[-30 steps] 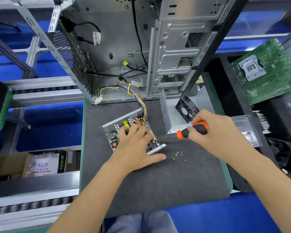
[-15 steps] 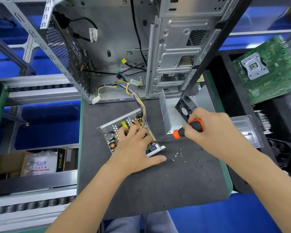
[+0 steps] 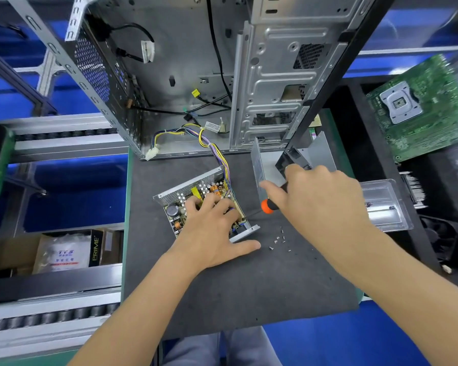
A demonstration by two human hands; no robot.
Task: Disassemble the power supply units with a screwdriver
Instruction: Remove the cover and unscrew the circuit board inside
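Head view: the opened power supply unit (image 3: 196, 199) lies on the dark mat of the table (image 3: 236, 291), just in front of the empty computer case (image 3: 196, 75). The left hand (image 3: 212, 233) presses flat on its circuit board, fingers spread. The right hand (image 3: 320, 204) grips the orange-and-black screwdriver (image 3: 267, 206), tip at the unit's right edge. Loose screws (image 3: 279, 240) lie just right of the unit.

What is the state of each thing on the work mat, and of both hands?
Power supply unit: cover off, board exposed, flat on mat.
Removed cover: standing on edge behind the right hand.
Screws: loose on mat.
Screwdriver: held, tip at the unit's near right corner.
Left hand: pressing on the board.
Right hand: gripping the screwdriver.
Computer case: open.
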